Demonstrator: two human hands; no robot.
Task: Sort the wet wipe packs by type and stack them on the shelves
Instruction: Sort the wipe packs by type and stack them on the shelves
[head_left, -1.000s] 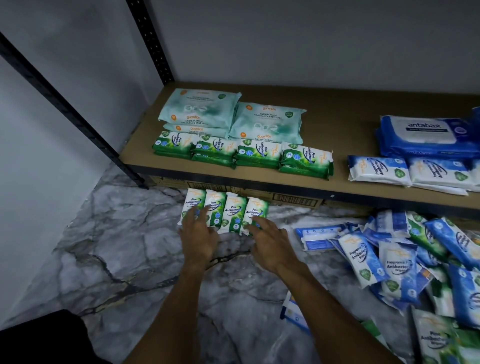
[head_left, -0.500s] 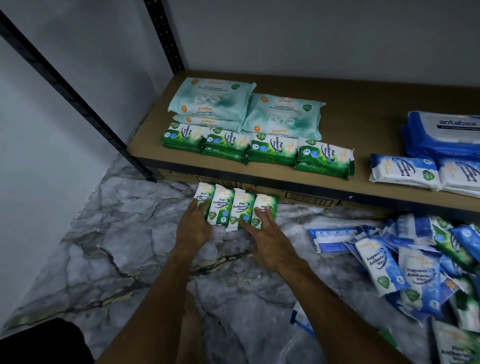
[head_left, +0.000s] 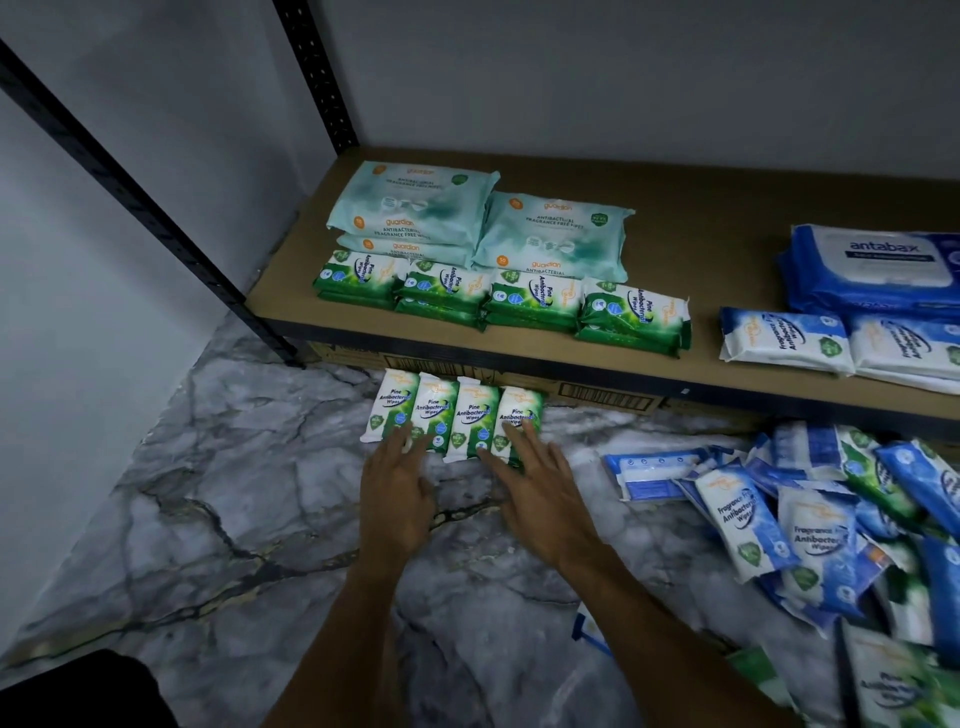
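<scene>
Left hand (head_left: 397, 493) and right hand (head_left: 540, 493), fingers straight and spread, rested their fingertips on the near ends of four glossy, oblong pine packs (head_left: 457, 415) lying side by side on the veined marble floor (head_left: 208, 519), far ends under the shelf (head_left: 701, 270) edge. Bare floor lay leftward; a loose pile (head_left: 831, 519) of blue packs crowded the right. Green stacks (head_left: 498, 301) lined the matte board shelf.

The four green floor packs (head_left: 457, 415) on the floor (head_left: 249, 519) read "Pine Antibacterial Wipes", as do the green shelf packs (head_left: 535, 299) on the shelf (head_left: 727, 218). The teal packs (head_left: 415, 208) say "guardian" and "Antibacterial Fragrance Free Wipes". The big blue pack (head_left: 878, 265) says "antabax". The blue pile packs (head_left: 740, 525) seem to read "Fragrance Free Antibacterial Wipes".
</scene>
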